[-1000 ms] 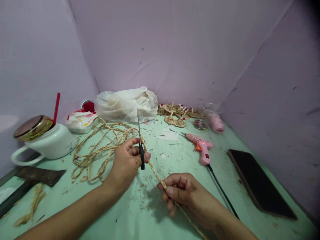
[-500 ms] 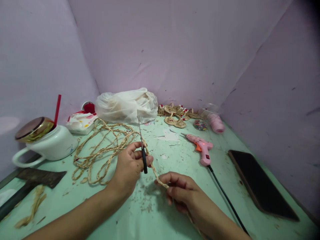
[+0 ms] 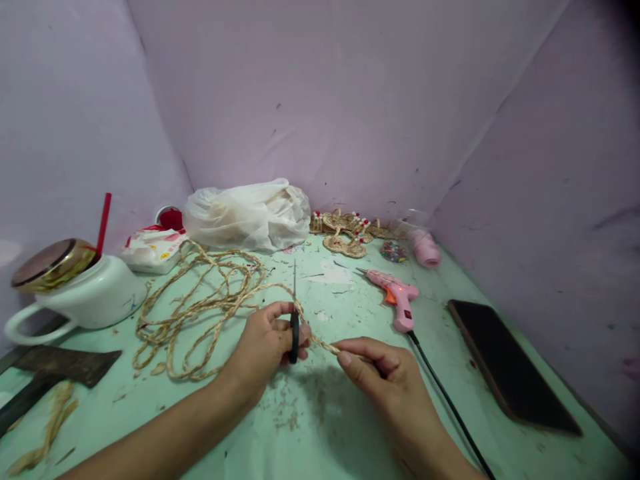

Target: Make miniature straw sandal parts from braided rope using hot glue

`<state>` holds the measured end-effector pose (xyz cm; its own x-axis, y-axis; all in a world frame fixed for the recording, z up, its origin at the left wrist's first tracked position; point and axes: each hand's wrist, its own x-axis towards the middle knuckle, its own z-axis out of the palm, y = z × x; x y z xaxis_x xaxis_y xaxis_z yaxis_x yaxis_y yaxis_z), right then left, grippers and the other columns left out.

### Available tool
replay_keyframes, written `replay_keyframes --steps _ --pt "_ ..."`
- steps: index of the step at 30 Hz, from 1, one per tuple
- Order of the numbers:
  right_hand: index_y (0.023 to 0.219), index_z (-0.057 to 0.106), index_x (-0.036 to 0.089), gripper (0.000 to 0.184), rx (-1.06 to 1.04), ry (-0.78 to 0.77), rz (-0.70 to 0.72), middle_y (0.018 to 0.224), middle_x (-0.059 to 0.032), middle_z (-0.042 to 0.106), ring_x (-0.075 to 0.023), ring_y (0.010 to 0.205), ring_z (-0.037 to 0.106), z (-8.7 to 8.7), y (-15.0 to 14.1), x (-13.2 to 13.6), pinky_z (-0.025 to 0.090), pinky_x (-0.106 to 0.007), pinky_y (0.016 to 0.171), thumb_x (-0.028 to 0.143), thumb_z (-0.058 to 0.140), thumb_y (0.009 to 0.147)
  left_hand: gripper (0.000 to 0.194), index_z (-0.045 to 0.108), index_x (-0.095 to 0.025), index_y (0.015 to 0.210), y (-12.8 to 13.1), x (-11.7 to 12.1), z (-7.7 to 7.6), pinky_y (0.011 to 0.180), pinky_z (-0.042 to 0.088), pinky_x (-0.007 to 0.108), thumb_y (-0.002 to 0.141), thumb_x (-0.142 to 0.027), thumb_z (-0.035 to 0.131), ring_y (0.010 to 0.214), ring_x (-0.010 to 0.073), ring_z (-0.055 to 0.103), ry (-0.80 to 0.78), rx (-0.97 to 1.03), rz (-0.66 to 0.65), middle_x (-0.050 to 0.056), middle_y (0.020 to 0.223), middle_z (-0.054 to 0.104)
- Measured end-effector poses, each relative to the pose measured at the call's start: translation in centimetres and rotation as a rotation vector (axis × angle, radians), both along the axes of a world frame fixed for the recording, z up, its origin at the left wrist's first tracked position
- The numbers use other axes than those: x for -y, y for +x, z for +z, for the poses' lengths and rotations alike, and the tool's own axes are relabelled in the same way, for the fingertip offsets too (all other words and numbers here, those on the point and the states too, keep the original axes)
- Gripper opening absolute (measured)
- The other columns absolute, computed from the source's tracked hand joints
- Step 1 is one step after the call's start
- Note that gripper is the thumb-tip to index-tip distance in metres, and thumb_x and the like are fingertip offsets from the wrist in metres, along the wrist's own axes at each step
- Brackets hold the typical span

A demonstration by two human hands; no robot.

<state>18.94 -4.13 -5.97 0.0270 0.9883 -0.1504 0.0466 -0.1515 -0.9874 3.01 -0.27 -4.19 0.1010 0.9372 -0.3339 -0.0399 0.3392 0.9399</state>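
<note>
My left hand point(image 3: 273, 337) is closed around the black handle of a pair of scissors point(image 3: 295, 327), whose blades point up and away from me. A braided straw rope point(image 3: 323, 344) passes right beside the scissors and the left fingers; I cannot tell whether those fingers also grip it. My right hand point(image 3: 383, 373) pinches the rope between thumb and fingertips, to the right of the scissors. From there the rope runs back to a loose, tangled heap of rope point(image 3: 220, 313) on the green table to the left. The rope's end past my right fingers is hidden by the hand.
A pink glue gun point(image 3: 400, 300) with a black cord and a dark phone point(image 3: 510, 363) lie at right. Behind are a white plastic bag point(image 3: 250, 215), beaded straw pieces point(image 3: 345, 244) and pink thread point(image 3: 425, 249). A white mug point(image 3: 107, 293) and a hatchet point(image 3: 75, 363) stand left.
My right hand has moved slightly up and right along the rope and now pinches it more closely. The left hand with the scissors has shifted a little right, and the view has turned slightly.
</note>
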Motion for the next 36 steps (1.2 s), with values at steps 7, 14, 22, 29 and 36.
replay_keyframes --steps 7,14,22,29,36 --pt "0.076 0.069 0.013 0.026 0.029 -0.036 -0.301 0.044 0.0088 0.031 -0.0060 0.042 0.020 0.8 1.0 -1.6 0.013 -0.023 0.041 0.037 0.065 0.066 0.022 0.058 -0.023 0.092 -1.2 2.5 2.5 0.052 0.039 0.026 0.071 -0.030 0.054 0.058 0.0164 0.058 0.619 -0.876 -0.403 -0.001 0.064 0.062" --pt "0.076 0.067 0.014 0.027 -0.042 0.025 -0.249 0.042 0.0096 0.033 -0.0058 0.039 0.023 1.7 0.8 -1.0 0.013 -0.023 0.040 0.037 0.063 0.065 0.044 0.050 -0.013 0.115 -0.9 3.6 -0.1 0.053 0.050 0.037 0.072 -0.019 0.043 0.063 0.0243 0.063 1.139 -1.332 -0.401 0.009 0.078 0.065" --pt "0.079 0.067 0.012 0.030 -0.052 0.046 -0.268 0.044 0.0083 0.035 -0.0066 0.042 0.025 2.0 0.4 -0.7 0.018 -0.022 0.041 0.037 0.061 0.064 0.047 0.044 -0.013 0.121 -1.0 3.3 -0.5 0.049 0.050 0.035 0.075 -0.018 0.039 0.059 0.0219 0.064 1.153 -1.354 -0.431 0.007 0.076 0.066" --pt "0.079 0.067 0.011 0.033 -0.048 0.042 -0.274 0.045 0.0084 0.034 -0.0071 0.043 0.025 2.4 0.2 -0.6 0.019 -0.022 0.042 0.038 0.059 0.063 0.049 0.040 -0.012 0.125 -1.3 3.3 -0.9 0.049 0.049 0.032 0.076 -0.016 0.038 0.060 0.0207 0.064 1.167 -1.421 -0.449 0.007 0.078 0.066" --pt "0.083 0.066 0.011 0.029 -0.037 0.081 -0.249 0.049 0.0072 0.035 -0.0078 0.046 0.026 1.6 0.1 -0.4 0.021 -0.022 0.044 0.035 0.057 0.070 0.053 0.041 -0.012 0.127 -1.3 3.5 -1.1 0.049 0.050 0.033 0.074 -0.012 0.036 0.057 0.0218 0.065 1.080 -1.439 -0.494 0.008 0.079 0.067"
